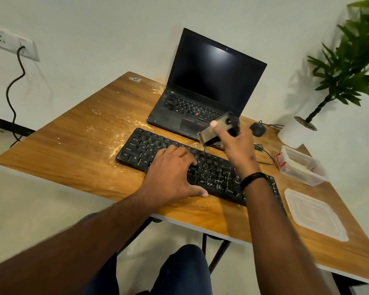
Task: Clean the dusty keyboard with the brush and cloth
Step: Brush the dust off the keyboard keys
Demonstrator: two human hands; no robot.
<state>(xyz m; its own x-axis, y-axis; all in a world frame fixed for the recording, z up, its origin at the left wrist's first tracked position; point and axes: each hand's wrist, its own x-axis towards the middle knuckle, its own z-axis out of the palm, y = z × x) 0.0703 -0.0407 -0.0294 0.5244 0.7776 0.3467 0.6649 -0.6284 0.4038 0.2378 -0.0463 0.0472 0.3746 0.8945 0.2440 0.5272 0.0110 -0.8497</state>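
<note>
- Knees in blue trousers sit lowest in view, under the near edge of the wood-grain table.
- Left hand: fingers straight and spread, palm down, pressing on the middle of the black full-size keyboard. Holds nothing; judged to be steadying it.
- Right hand: raised above the keyboard's far edge, fingers curled round a motion-blurred brush with a pale flat body and dark grip. Bristle end cannot be made out.
- Keyboard location: flat on the table, in front of the open black laptop. Long axis runs from far-left to near-right; pale dust shows between the right-hand keys.
- Key relation: the dusty right section lies directly below and nearer than the brush hand, so the right hand is the closer one; a sweep would likely run along the long axis.
- Cloth: not identifiable.
- Also present: clear plastic box with red clip, flat clear lid, black mouse, potted green plant, scattered pale dust on the table.
</note>
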